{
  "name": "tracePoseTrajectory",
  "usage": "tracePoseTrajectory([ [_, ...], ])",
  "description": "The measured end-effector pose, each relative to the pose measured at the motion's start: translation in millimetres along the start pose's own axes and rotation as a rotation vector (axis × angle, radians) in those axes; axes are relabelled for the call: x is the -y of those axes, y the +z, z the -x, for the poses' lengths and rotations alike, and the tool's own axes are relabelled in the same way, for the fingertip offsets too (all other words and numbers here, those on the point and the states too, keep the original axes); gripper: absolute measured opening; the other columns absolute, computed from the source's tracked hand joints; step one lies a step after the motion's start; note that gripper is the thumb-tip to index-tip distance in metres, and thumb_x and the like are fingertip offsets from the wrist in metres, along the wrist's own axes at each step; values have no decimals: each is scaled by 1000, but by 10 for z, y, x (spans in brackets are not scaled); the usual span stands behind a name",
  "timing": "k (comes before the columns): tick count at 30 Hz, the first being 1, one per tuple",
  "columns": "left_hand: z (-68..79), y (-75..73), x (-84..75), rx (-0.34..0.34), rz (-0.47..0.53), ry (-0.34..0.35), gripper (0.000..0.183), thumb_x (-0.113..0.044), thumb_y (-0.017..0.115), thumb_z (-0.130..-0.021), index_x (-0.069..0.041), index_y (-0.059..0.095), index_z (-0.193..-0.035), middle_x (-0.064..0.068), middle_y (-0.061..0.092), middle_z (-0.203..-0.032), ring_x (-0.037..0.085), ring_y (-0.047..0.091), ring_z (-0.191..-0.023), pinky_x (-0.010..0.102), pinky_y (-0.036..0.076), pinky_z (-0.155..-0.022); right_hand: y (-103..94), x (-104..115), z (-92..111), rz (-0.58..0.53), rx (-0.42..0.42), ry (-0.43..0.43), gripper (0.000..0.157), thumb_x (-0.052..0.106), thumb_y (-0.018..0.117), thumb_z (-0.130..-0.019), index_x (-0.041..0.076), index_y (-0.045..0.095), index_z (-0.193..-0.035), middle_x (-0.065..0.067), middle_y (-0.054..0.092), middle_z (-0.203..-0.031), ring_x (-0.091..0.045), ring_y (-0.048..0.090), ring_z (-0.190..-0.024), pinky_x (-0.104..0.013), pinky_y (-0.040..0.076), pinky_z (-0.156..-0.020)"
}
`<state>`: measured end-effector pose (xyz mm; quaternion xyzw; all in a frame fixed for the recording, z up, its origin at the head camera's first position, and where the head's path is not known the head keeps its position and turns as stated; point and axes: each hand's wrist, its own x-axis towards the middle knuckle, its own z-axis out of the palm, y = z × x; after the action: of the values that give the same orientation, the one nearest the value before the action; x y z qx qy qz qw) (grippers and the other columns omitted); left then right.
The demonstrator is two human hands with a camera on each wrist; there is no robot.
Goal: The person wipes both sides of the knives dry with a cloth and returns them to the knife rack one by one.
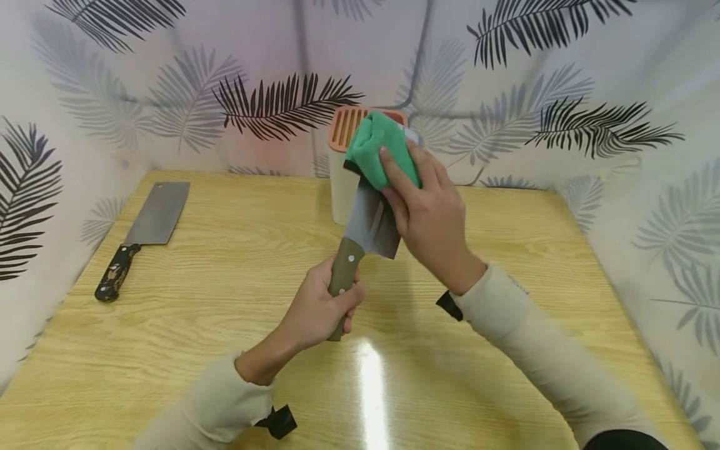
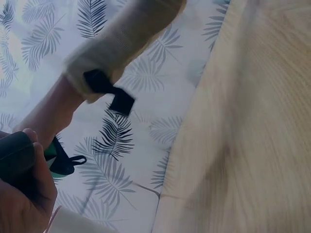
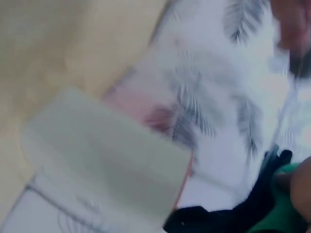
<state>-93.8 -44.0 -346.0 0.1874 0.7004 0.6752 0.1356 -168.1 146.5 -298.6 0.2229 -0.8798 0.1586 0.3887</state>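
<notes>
In the head view my left hand (image 1: 317,306) grips the olive-green handle of a cleaver (image 1: 372,219), its blade pointing up and away above the table. My right hand (image 1: 430,212) holds a folded green cloth (image 1: 379,147) against the upper part of that blade, hiding its far end. The left wrist view shows the left hand (image 2: 29,194) curled round the dark handle (image 2: 17,153). In the right wrist view, part of the green cloth (image 3: 279,213) with its black edge shows by the right hand (image 3: 302,189).
A second cleaver (image 1: 160,212) with a dark patterned handle lies at the table's left side. Behind the hands, near the back edge of the wooden table (image 1: 253,219), stands a white knife block (image 1: 340,194) with an orange slotted top. Leaf-print fabric (image 1: 270,50) surrounds the table.
</notes>
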Motion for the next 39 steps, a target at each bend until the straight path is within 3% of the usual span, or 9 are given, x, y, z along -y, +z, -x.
tracePoseTrajectory([
  [4,11,40,-4,7,4,-7,10,-4,52,-98,4,48,-102,2,49,-61,9,52,-41,28,50,-42,-67,-199,-226,-25,97,77,48,33,55,-103,23,48,-149,-21,48,-149,-41,51,-131,-59,51,-101],
  [8,22,39,-24,4,-12,-5,9,-3,53,-98,3,49,-102,2,50,-61,10,52,-40,29,50,-42,-120,-267,-266,-81,136,81,55,35,59,-101,23,43,-152,-20,44,-152,-42,47,-135,-61,50,-101],
  [15,-13,-14,-6,-13,-12,3,9,-5,53,-98,2,49,-101,2,50,-62,10,53,-40,30,50,-42,-97,-90,48,-106,101,-18,61,60,33,-103,22,53,-146,-22,50,-146,-40,52,-130,-58,58,-84],
  [19,-36,-56,1,-42,-18,9,9,-4,52,-98,4,48,-100,2,49,-61,10,52,-40,29,49,-41,-77,116,283,-118,72,-121,54,55,37,-104,21,60,-140,-22,54,-141,-38,56,-125,-54,60,-84],
  [22,-41,-55,-6,-46,-36,35,8,-4,52,-98,4,48,-99,2,49,-59,10,52,-39,29,48,-40,-88,161,340,-101,37,-155,48,50,45,-103,21,63,-137,-21,57,-137,-38,59,-122,-52,62,-80],
  [26,-13,-16,-9,-27,-57,53,9,-5,52,-99,4,49,-100,2,50,-59,11,53,-39,29,48,-40,-124,39,167,-50,24,-94,45,42,58,-100,22,59,-140,-22,57,-139,-39,59,-123,-54,62,-80],
  [31,14,34,-4,-4,-46,55,9,-4,53,-98,4,49,-99,2,50,-58,9,52,-39,29,49,-41,-172,-211,-146,-64,71,8,60,40,72,-91,23,54,-145,-21,56,-142,-40,60,-123,-57,58,-84],
  [39,15,44,-14,14,-47,29,6,-2,53,-96,3,51,-98,1,50,-57,8,53,-39,27,48,-40,-147,-373,-313,30,15,44,50,35,67,-96,23,56,-143,-18,61,-132,-39,62,-116,-60,59,-70],
])
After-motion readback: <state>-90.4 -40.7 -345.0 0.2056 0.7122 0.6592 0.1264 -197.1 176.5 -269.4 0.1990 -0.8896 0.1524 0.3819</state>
